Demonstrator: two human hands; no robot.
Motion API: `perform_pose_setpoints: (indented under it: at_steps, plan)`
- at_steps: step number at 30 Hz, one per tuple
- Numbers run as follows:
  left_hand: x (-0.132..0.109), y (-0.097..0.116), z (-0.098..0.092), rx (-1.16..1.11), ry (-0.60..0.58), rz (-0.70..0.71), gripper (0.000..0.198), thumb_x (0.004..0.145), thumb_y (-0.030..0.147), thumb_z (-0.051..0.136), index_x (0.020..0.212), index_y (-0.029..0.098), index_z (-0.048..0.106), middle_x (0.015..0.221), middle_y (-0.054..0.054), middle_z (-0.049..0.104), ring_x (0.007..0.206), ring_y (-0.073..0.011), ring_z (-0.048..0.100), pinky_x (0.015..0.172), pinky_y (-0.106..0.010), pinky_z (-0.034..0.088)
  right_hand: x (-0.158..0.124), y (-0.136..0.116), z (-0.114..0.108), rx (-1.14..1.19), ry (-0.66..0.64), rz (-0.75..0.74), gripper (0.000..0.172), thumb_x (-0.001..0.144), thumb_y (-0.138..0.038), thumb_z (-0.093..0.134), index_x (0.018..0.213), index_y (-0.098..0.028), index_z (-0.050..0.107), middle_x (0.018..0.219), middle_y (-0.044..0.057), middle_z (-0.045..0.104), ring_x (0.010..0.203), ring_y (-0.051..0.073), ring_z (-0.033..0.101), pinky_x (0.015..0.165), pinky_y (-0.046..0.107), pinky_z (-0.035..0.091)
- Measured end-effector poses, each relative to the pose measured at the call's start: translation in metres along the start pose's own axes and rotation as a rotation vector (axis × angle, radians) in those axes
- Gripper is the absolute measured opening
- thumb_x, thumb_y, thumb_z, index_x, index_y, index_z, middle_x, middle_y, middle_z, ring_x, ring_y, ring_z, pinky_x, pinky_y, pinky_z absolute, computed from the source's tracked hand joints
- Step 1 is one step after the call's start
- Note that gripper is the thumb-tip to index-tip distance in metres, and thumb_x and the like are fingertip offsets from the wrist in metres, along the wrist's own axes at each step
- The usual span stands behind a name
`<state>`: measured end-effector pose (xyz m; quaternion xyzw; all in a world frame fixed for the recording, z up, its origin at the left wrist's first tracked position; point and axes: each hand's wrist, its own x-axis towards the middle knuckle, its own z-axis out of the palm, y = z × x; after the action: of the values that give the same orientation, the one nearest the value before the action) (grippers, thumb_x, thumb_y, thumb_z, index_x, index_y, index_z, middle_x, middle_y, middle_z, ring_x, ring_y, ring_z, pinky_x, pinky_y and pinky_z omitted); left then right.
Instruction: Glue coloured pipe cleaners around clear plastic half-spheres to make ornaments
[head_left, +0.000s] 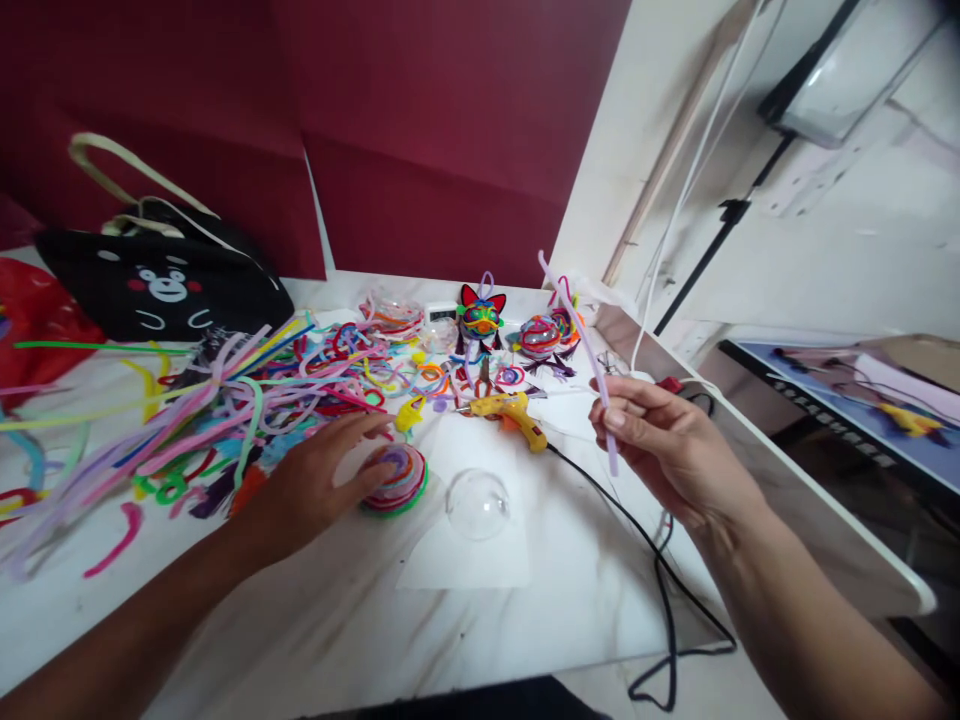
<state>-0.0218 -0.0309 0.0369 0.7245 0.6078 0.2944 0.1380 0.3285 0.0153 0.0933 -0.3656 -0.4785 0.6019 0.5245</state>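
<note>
My right hand [649,430] is closed, pinching a lavender pipe cleaner [585,335] that stands up at a slant above the table. On the left, my left hand [322,485] has its thumb and fingers apart over a dome [397,480] wound with pink, red and purple pipe cleaners and rimmed in green. Its thumb lies across the dome's near side; whether it presses on it I cannot tell. Beside it a clear plastic half-ball [480,504] rests on a white paper sheet [465,565]. A yellow hot glue gun [510,412] lies behind.
Loose pipe cleaners [202,400] cover the table's left side. A colourful animal-face ornament [481,315] and wound balls [541,337] stand at the back. A black bag [165,285] leans at back left. The glue gun's black cord [622,510] runs over the table's right edge.
</note>
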Motion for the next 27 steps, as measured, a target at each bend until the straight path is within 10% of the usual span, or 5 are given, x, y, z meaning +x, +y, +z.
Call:
perform_pose_setpoints:
  at_steps: [12, 27]
  plan:
    - [0.001, 0.025, 0.059, 0.349, -0.128, 0.496, 0.064, 0.079, 0.049, 0.068, 0.130, 0.013, 0.056, 0.127, -0.019, 0.063, 0.119, -0.0366, 0.056, 0.100, -0.053, 0.043, -0.028, 0.041, 0.009, 0.162, 0.112, 0.091, 0.032, 0.061, -0.023, 0.091, 0.090, -0.019, 0.077, 0.074, 0.001, 0.073, 0.060, 0.006, 0.057, 0.055, 0.014, 0.044]
    - [-0.008, 0.024, 0.097, 0.381, -0.104, 0.517, 0.080, 0.068, 0.033, 0.079, 0.138, 0.013, 0.045, 0.126, -0.017, 0.065, 0.116, -0.0333, 0.057, 0.101, -0.048, 0.041, -0.020, 0.069, 0.046, 0.215, 0.028, 0.110, 0.029, 0.062, -0.030, 0.091, 0.080, -0.018, 0.071, 0.078, 0.003, 0.072, 0.066, 0.012, 0.065, 0.055, 0.019, 0.047]
